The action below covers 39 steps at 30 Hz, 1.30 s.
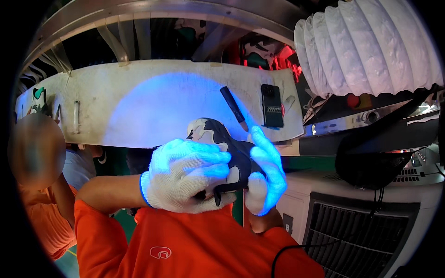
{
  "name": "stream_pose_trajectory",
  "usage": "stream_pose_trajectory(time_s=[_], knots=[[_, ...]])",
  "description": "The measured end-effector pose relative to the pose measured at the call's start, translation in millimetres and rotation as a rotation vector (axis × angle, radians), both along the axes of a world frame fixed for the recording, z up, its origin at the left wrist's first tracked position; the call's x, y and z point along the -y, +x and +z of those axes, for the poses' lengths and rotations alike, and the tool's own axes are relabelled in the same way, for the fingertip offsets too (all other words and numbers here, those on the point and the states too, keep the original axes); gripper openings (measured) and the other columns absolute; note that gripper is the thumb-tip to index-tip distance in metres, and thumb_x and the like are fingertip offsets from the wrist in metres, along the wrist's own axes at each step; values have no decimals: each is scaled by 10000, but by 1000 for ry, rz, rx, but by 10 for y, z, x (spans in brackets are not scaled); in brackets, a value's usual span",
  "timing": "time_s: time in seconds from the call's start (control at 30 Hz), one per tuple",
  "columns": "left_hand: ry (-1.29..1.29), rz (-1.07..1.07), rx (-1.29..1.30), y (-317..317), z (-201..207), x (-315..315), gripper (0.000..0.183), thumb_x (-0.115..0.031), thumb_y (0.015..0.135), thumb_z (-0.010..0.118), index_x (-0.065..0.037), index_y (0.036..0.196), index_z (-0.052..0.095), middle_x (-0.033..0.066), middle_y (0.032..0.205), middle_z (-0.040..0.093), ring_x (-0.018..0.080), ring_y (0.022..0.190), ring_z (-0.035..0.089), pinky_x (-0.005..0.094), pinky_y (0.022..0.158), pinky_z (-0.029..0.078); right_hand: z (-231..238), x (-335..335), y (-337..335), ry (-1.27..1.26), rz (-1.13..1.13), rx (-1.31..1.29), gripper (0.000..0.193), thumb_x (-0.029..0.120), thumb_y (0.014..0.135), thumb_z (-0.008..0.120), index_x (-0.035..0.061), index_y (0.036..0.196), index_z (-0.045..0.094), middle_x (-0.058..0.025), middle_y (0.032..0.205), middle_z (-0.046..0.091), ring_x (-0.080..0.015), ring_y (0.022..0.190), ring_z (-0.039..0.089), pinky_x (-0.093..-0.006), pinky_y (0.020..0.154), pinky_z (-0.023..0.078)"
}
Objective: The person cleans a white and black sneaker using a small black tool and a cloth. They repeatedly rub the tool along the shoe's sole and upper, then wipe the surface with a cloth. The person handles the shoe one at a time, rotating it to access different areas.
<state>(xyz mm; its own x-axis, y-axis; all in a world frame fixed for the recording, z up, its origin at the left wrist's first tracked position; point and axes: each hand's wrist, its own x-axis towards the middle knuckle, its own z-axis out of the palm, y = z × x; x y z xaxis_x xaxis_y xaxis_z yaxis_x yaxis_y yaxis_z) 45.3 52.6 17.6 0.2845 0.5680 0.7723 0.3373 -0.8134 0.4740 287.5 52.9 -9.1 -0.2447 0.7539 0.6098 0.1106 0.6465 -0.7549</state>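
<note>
My orange sleeves (194,245) fill the bottom of the view, and just above them both my gloved hands are up around a dark shoe (222,141) with pale patches. My left hand (187,176), in a white knit glove, is wrapped over the near side of the shoe, fingers curled shut on it. My right hand (266,173) closes on the other side from below, and its fingers also pinch a thin dark brush (233,107) that stands up slantwise past the shoe's tip. Blue-violet light washes over both gloves and the shoe.

The shoe is held in the air, not resting on anything. The brush tip is off the shoe at this instant, so I judge the work on it is under way, not finished; I cannot tell how much of it has been covered.

Beyond, a curved pale panel (153,106) carries a dark phone (272,105). To the right sit a grey ventilated machine (371,222) and a white ribbed duct (371,46). At my left is another person in orange (44,222).
</note>
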Motion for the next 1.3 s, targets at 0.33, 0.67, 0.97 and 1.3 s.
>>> stream_pose_trajectory(time_s=[0.33, 0.67, 0.97, 1.3], knots=[[35, -8, 35, -41, -96, 82, 447, -345, 858, 933, -92, 1168, 733, 79, 1056, 796, 287, 910, 817, 526, 874, 633, 23, 152, -154, -377, 35, -241, 893, 604, 1111, 622, 44, 1752, 353, -296, 1828, 245, -460, 1688, 286, -590, 1381, 234], [-27, -221, 30, -520, -67, -149, 591, -412, 756, 1025, -57, 1145, 757, 132, 1044, 812, 333, 927, 815, 393, 724, 625, 154, 134, -270, -33, 94, 165, 805, 490, 1101, 695, -81, 1632, 498, -354, 1726, 419, -487, 1613, 429, -547, 1329, 329], [-642, 296, 53, -775, 8, 804, 1455, -214, 700, 1050, -19, 1798, 116, 300, 1786, 268, 400, 1673, 316, 488, 1332, 333, -802, -1014, -347, -22, -504, 391, 744, 319, 965, 865, -18, 1564, 581, -261, 1538, 626, -445, 1363, 636, -502, 1167, 509], [-846, 419, -414, -943, 335, 792, 1381, -169, 628, 1043, -82, 1778, 284, 215, 1702, 440, 365, 1568, 462, 454, 1259, 421, -1248, -1465, -284, -220, -336, 756, 418, 394, 1002, 765, 77, 1274, 746, -222, 1170, 761, -439, 974, 734, -544, 867, 592]])
